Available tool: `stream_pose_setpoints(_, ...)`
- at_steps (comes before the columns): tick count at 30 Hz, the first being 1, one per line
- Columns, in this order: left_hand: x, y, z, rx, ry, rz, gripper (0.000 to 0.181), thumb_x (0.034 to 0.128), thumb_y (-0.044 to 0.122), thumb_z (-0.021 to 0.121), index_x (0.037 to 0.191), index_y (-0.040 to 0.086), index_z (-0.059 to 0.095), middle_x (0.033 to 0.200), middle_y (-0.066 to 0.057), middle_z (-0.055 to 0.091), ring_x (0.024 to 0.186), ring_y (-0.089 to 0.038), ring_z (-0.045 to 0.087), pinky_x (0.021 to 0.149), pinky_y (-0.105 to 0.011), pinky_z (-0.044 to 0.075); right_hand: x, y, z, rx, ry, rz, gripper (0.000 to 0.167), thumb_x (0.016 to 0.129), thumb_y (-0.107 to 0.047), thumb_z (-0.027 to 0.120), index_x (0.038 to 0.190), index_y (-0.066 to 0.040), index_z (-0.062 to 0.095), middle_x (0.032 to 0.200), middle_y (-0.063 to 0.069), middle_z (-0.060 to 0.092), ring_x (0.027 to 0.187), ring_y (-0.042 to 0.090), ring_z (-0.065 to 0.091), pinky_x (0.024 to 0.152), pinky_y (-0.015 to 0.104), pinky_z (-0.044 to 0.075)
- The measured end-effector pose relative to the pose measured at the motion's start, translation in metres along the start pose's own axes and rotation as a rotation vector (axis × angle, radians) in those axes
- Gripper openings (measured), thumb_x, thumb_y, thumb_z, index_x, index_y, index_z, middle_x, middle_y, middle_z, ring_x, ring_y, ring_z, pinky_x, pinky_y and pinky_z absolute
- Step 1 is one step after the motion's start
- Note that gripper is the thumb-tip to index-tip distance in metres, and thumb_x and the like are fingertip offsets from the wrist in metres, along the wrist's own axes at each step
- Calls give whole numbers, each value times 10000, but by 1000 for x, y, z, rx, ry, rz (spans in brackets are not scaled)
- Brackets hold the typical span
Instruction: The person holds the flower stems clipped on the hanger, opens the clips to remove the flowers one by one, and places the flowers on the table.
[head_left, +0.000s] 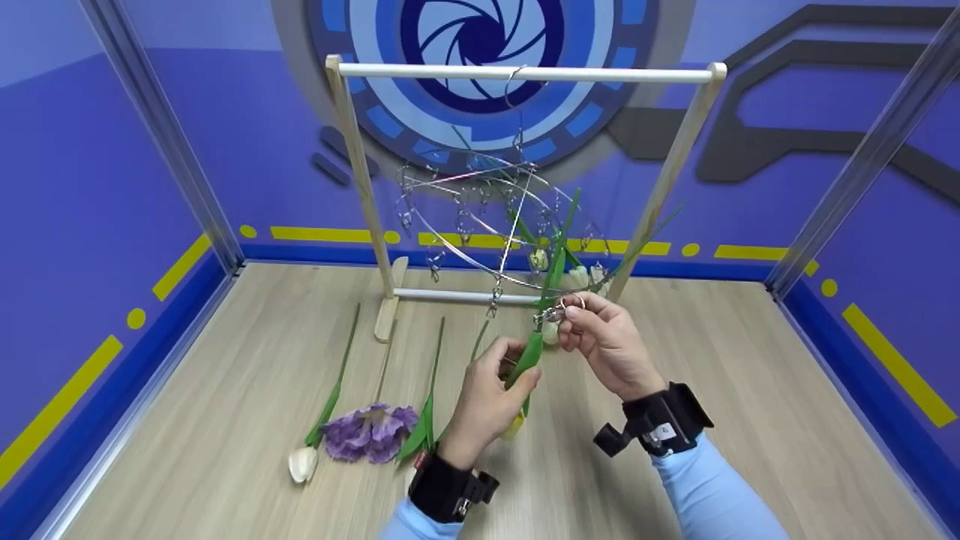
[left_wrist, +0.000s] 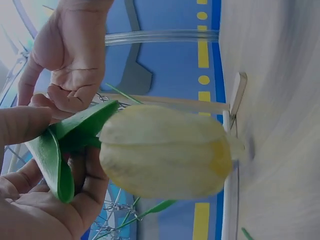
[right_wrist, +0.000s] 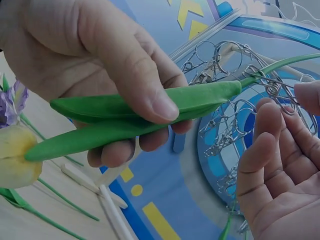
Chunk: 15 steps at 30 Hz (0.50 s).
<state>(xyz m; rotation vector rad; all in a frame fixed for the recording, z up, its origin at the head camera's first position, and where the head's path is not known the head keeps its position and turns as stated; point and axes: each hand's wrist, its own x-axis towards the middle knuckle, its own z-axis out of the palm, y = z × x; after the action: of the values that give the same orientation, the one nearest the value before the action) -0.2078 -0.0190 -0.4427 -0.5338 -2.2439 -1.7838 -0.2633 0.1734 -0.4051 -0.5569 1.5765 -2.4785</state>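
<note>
My left hand (head_left: 487,394) grips an artificial yellow tulip (left_wrist: 165,152) by its green leaves (right_wrist: 150,107), bloom downward and stem up. Beside it, my right hand (head_left: 611,345) pinches a wire clip (right_wrist: 272,85) between thumb and fingers. In the right wrist view the clip's end is at the tulip's stem just above the leaves; whether it bites the stem I cannot tell. The clip is at the near side of a round metal clip hanger (head_left: 450,244), hooked on the rack's top bar (head_left: 420,71). Pale tulips (head_left: 538,259) hang head-down from the hanger's right side.
A wooden rack (head_left: 679,169) stands at the back of the table. On the left lie a white tulip (head_left: 302,464), a purple flower (head_left: 371,433) and another green stem with a leaf (head_left: 424,420). Blue printed walls (head_left: 847,217) enclose the table.
</note>
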Motion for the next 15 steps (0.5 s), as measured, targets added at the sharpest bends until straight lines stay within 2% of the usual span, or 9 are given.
stream_pose_setpoints(4, 0, -2, 2, 89, 35, 74, 152, 962, 90, 706, 1102, 53, 659, 969, -40, 681, 837, -183, 645, 734, -313, 552, 0, 1, 1, -28, 31, -27, 173, 1012, 2, 537, 1023, -93, 681, 886, 22, 689, 703, 116, 614, 639, 235, 477)
stream_pose_setpoints(11, 1, -7, 1, 56, 46, 128, 134, 1010, 133, 666, 1072, 14, 672, 886, -49, 673, 781, -135, 633, 690, -295, 542, 1, 1, 3, -60, 52, -55, 136, 1024, -24, 554, 1014, -98, 667, 900, 29, 714, 705, 114, 597, 619, 230, 455)
stream_pose_setpoints(15, 1, -7, 0, 84, 36, 129, 121, 1002, 109, 661, 1042, -2, 689, 895, -59, 668, 800, -155, 631, 713, -294, 544, 1, 2, 2, -72, 61, -57, 150, 1020, -11, 554, 1000, -105, 670, 891, 24, 715, 698, 114, 594, 614, 233, 453)
